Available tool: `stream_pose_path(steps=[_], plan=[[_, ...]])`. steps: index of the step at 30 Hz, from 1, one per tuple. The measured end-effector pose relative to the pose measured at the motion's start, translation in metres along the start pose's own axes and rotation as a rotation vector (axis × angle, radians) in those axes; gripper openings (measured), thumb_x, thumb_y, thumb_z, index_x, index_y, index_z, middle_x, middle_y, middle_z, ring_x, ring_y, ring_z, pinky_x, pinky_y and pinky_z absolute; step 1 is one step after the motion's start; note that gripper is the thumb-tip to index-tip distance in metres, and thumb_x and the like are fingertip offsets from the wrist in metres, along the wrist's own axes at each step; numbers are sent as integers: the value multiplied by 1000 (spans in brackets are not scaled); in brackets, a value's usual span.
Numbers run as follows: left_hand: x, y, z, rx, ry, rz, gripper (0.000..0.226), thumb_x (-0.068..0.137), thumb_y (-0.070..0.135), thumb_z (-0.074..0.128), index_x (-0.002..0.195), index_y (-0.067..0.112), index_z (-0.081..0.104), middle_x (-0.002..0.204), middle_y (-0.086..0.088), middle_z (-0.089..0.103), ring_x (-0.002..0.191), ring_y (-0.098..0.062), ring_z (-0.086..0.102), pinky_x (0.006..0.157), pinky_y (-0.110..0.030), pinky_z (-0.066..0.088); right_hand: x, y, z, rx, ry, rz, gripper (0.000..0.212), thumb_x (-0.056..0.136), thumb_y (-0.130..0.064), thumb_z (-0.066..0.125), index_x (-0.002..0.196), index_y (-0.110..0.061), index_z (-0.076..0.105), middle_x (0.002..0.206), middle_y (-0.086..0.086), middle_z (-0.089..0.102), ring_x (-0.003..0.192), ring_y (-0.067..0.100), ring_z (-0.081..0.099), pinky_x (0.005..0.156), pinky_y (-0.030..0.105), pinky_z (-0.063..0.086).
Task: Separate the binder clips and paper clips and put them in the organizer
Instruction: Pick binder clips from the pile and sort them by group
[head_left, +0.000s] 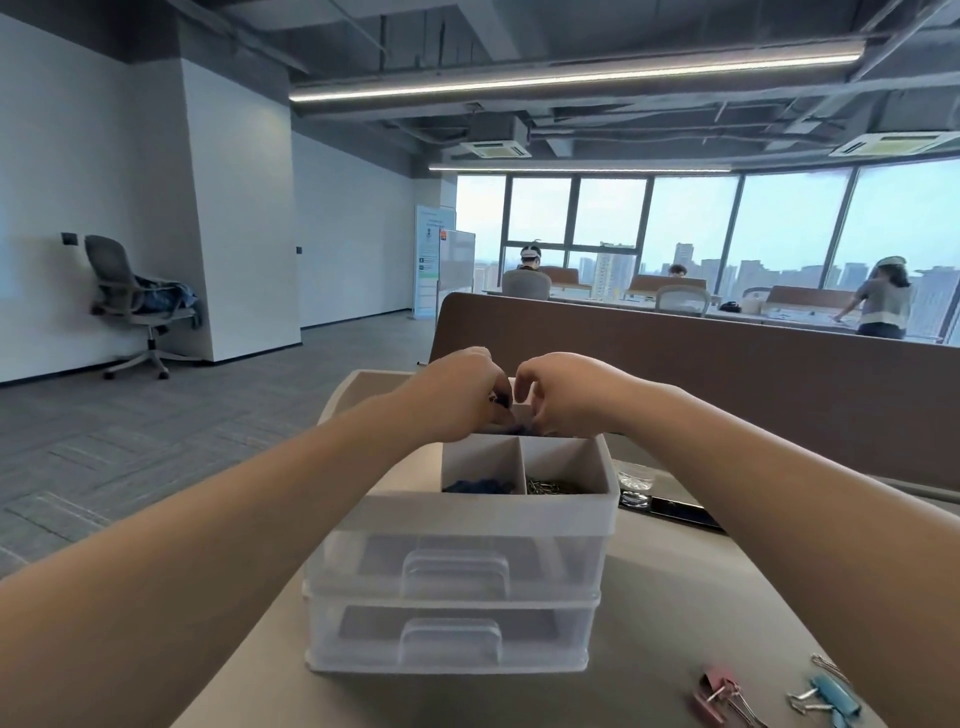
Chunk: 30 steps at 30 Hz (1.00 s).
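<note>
Over the organizer's (467, 512) far edge, left hand (457, 400) fingers pinch a dark clip (497, 400); right hand (566, 400) fingers curl down, hold unclear. Pink clip (719, 693) and blue clip (831, 696) lie near the worktop's (675, 597) front edge.

Two bare arms, shown from the wearer's own viewpoint: the left forearm (234, 519) fills the near left corner and the right forearm (779, 478) the near right side. Each looks very broad at the near edge and tapers smoothly to a narrow wrist at the far end, an effect of the wide-angle lens. The left hand (457, 400) and right hand (566, 397) are likewise uncovered, small in the picture beside the forearms, with rounded backs and knuckles showing and most of the fingers hidden from view.
</note>
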<state>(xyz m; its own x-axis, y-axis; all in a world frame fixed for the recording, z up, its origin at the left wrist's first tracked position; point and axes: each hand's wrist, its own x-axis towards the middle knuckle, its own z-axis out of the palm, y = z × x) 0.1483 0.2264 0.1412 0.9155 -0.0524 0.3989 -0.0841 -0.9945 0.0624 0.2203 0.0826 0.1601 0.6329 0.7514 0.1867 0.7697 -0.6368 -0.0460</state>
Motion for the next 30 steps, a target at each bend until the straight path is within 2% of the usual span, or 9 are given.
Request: stream_pose_path(steps=[2,5,9,13,16,19,22,26,30], plan=[[1,-2,3,48,-11,13,29,89,41,66,114,29,72,97,-2,54,83,-16,49,68,-27,41,-2,3,1,-34,26,-10,22,82,-26,74,103,-22,68,96,-6,59,90,18,55,56,18,34],[2,-1,6,68,-35,8,28,91,29,65,118,25,70,100,2,64,83,-15,52,73,-27,45,-6,9,3,-52,33,-10,12,83,-26,74,94,-22,72,95,-5,61,88,18,56,55,16,34],[2,1,11,37,-12,-22,26,92,19,63,117,19,68,104,0,65,83,-16,55,70,-21,41,-10,15,6,-54,84,-12,9,86,-23,73,94,-23,74,95,-6,59,85,16,53,56,16,32],[-5,7,6,-6,60,-11,17,94,18,60,109,18,69,102,-2,62,85,-16,57,82,-32,52,-19,15,4,-7,128,8,8,88,-20,70,95,-22,72,94,-5,59,86,17,55,62,22,37],[-16,24,-1,-86,109,37,11,95,21,58,95,19,69,92,2,62,79,-12,55,76,-31,50,-38,14,1,29,183,22,4,89,-23,66,90,-22,70,89,-7,59,88,17,57,70,26,39],[-31,51,-1,-187,103,91,13,95,25,57,85,24,66,78,11,60,73,-8,57,67,-27,47,-70,19,3,59,189,78,13,90,-27,63,87,-17,70,89,-4,64,86,20,60,74,32,48],[-48,85,5,-202,69,152,15,96,31,55,83,29,64,78,17,60,70,-3,57,63,-17,39,-106,32,9,62,150,148,17,91,-30,62,88,-15,69,90,0,67,85,21,62,77,38,54],[-60,129,26,-154,-9,202,22,97,32,52,93,21,70,86,5,67,76,-11,61,73,-31,51,-150,50,25,72,70,237,15,94,-34,60,92,-20,67,90,-4,65,82,16,62,77,36,56],[-65,164,56,-109,-86,223,26,96,35,47,92,19,68,89,2,66,81,-19,60,75,-37,51,-189,67,37,35,7,275,16,94,-31,58,98,-20,68,96,0,65,88,19,61,76,35,52]])
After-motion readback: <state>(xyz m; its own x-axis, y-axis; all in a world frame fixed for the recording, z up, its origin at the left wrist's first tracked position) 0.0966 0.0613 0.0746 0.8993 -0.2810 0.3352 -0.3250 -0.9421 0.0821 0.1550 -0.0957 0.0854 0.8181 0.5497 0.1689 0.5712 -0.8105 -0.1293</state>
